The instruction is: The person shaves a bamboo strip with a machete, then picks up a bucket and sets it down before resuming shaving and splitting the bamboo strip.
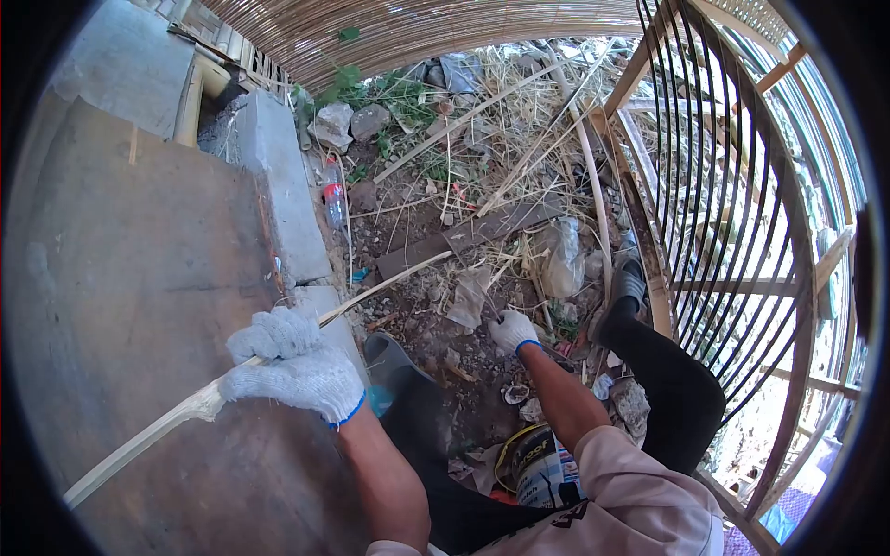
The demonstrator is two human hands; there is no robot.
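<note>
My left hand point(301, 366), in a white knitted glove with a blue cuff, is closed around a long pale split bamboo strip point(148, 443). The strip runs from the lower left, over the brown board, to above the littered ground. Lower and to the right of the strip's far end is my right hand point(513, 332), gloved the same way. Its fingers are curled in, and a thin dark thing shows at their tips; what it is I cannot make out. A crumpled pale scrap point(470, 296) lies close to those fingers.
A brown board point(139, 278) covers the left, beside a concrete ledge point(283, 185). A plastic bottle point(334, 193), stones point(332, 125), a clear plastic bag point(564, 259) and straw litter the ground. A bucket point(542, 473) stands between my legs. A slatted frame point(732, 195) rises at right.
</note>
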